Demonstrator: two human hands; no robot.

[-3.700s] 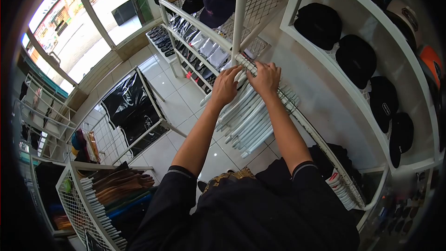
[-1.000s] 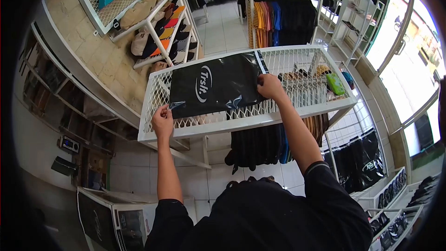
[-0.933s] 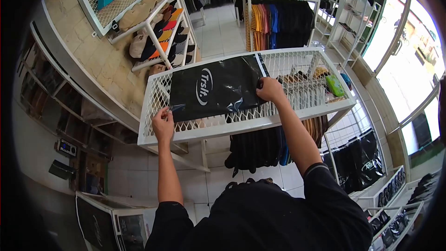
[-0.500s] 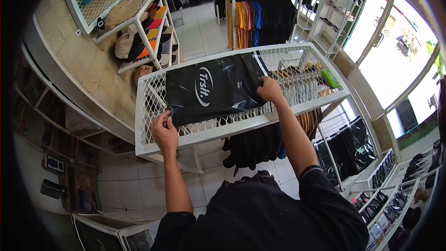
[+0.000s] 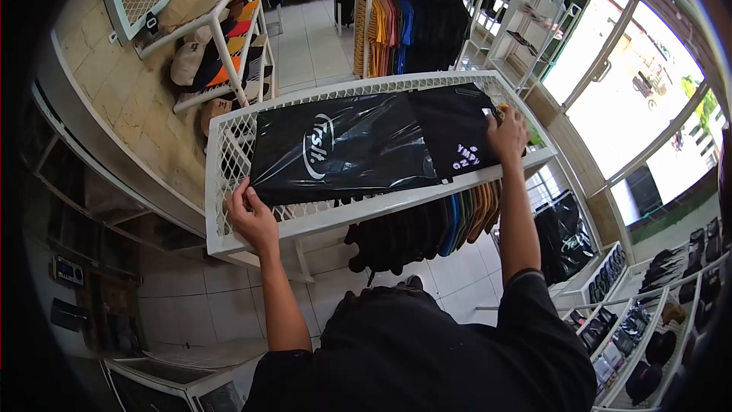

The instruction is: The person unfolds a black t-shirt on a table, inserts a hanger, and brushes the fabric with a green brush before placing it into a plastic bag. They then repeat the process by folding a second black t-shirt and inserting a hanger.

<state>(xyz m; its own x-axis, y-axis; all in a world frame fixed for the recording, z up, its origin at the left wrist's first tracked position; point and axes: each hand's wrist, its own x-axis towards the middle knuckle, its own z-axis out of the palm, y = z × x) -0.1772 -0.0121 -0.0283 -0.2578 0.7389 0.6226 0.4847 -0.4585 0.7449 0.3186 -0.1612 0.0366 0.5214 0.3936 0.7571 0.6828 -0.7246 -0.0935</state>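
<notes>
A black plastic bag (image 5: 366,137) with a white oval logo lies flat on the white mesh rack top (image 5: 229,145). From its right end a folded black garment (image 5: 450,126) with small pale lettering sticks out, partly inside the bag. My left hand (image 5: 252,214) pinches the bag's near left corner between thumb and fingers. At the garment's far right end is my right hand (image 5: 507,136), its fingers bent over the edge where a small white tag shows; the fingertips are partly hidden.
Hangers with dark and coloured clothes (image 5: 427,229) hang beneath the rack top. Caps fill a shelf (image 5: 221,53) at the upper left. Beyond stands another clothes rack (image 5: 419,30). Glass doors (image 5: 610,46) are at the right, above shelves of packed goods (image 5: 625,336).
The black garment now shows out of the bag's right end. My right hand has moved right, from the bag to the garment's end. My left hand remains at the bag's corner. The view has shifted slightly.
</notes>
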